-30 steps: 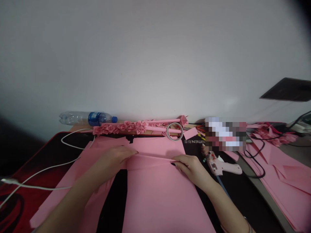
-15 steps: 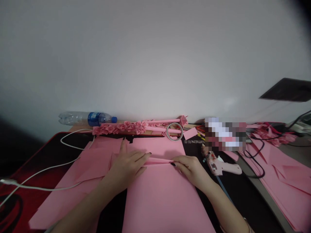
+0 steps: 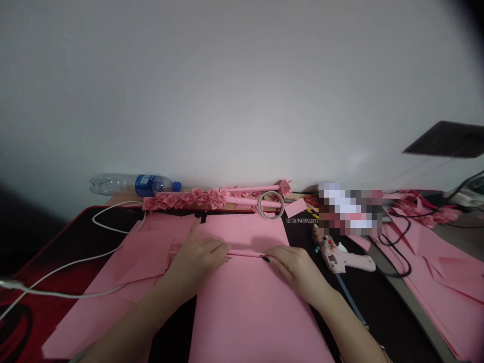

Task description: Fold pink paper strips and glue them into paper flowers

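Observation:
A narrow roll of pink paper (image 3: 247, 254) lies crosswise on a large pink sheet (image 3: 249, 307) in front of me. My left hand (image 3: 202, 254) grips the roll's left part, thumb below and fingers above, with the index finger stretched away from the others. At the right end, my right hand (image 3: 289, 259) pinches the same roll between thumb and fingers. Whether the roll is part of the sheet under it, I cannot tell. More pink sheets (image 3: 102, 307) lie beneath and beside my left forearm.
Paper-flower stems (image 3: 189, 199) and a tape ring (image 3: 271, 205) lie along the back, near a plastic bottle (image 3: 121, 184). A glue gun (image 3: 348, 259) rests right of my right hand. White cable (image 3: 71, 295) crosses the left side; more pink paper (image 3: 434, 272) lies far right.
The paper between my hands has become a tighter, narrower roll. Both hands have shifted slightly, and my right hand's fingers sit a little further left.

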`<action>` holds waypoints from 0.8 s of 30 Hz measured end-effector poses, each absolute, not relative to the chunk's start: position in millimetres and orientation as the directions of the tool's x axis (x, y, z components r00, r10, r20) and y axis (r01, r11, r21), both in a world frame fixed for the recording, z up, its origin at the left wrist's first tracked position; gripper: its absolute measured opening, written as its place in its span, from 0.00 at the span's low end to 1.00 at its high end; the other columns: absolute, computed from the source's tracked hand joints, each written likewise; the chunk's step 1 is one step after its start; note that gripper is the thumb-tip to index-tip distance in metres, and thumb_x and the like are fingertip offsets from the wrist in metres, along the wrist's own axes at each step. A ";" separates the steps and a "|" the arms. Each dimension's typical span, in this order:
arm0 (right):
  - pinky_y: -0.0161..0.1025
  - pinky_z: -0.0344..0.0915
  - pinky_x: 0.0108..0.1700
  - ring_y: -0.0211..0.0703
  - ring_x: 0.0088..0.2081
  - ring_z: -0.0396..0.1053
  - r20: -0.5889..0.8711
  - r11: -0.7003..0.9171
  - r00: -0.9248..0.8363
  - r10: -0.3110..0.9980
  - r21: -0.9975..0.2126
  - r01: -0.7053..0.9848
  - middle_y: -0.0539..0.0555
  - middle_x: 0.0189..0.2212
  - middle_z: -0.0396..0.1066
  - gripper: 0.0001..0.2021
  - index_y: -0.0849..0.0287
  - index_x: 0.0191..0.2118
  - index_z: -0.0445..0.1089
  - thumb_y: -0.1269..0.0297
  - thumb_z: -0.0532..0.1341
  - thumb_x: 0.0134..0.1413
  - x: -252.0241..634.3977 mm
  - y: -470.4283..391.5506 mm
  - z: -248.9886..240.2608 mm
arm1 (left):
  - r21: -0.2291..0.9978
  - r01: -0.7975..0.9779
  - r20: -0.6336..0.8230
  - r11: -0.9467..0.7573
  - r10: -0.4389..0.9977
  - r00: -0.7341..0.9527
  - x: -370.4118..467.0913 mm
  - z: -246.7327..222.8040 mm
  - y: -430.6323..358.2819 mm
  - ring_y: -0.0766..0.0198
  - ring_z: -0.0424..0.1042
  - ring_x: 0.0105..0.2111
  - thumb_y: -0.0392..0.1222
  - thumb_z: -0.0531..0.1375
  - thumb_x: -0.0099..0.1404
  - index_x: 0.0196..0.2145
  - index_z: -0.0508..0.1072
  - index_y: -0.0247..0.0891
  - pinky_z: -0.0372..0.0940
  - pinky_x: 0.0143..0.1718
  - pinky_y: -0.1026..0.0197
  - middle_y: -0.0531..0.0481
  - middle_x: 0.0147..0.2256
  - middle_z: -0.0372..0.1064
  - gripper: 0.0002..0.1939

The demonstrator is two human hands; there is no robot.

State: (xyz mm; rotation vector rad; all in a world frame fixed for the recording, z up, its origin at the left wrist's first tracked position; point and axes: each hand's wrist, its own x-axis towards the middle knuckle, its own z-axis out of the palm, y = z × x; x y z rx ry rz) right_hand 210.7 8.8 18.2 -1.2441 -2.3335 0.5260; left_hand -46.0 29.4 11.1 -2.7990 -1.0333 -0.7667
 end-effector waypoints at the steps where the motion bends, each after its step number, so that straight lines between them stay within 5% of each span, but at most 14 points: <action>1: 0.36 0.67 0.36 0.43 0.33 0.74 0.215 0.538 -0.504 0.836 -0.501 0.678 0.57 0.33 0.76 0.13 0.61 0.40 0.72 0.65 0.51 0.65 208.8 7.7 17.9 | 0.076 0.639 0.467 -0.765 0.593 0.655 -40.9 11.0 27.6 0.63 0.70 0.26 0.36 0.48 0.72 0.31 0.71 0.37 0.59 0.55 0.41 0.52 0.25 0.72 0.15; 9: 0.35 0.66 0.34 0.41 0.31 0.73 0.230 0.568 -0.531 0.815 -0.497 0.656 0.55 0.31 0.76 0.14 0.59 0.37 0.72 0.65 0.49 0.66 195.3 0.5 17.1 | 0.112 0.636 0.503 -0.763 0.596 0.626 -15.7 9.9 12.4 0.67 0.68 0.23 0.36 0.49 0.72 0.32 0.73 0.38 0.52 0.60 0.40 0.56 0.24 0.71 0.15; 16: 0.34 0.65 0.34 0.40 0.31 0.72 0.214 0.501 -0.480 0.851 -0.602 0.621 0.52 0.31 0.76 0.10 0.57 0.37 0.73 0.61 0.56 0.63 200.0 2.5 21.6 | 0.107 0.606 0.444 -0.788 0.583 0.680 -26.5 11.5 19.9 0.67 0.68 0.22 0.34 0.46 0.72 0.27 0.71 0.38 0.60 0.54 0.45 0.56 0.21 0.69 0.19; 24: 0.33 0.57 0.26 0.37 0.22 0.63 0.183 0.504 -0.489 0.853 -0.532 0.680 0.49 0.21 0.67 0.14 0.58 0.27 0.66 0.65 0.51 0.65 196.1 -0.5 19.4 | 0.107 0.585 0.371 -0.804 0.578 0.727 -31.8 10.8 22.0 0.64 0.70 0.24 0.36 0.46 0.72 0.28 0.71 0.39 0.60 0.52 0.46 0.55 0.23 0.72 0.18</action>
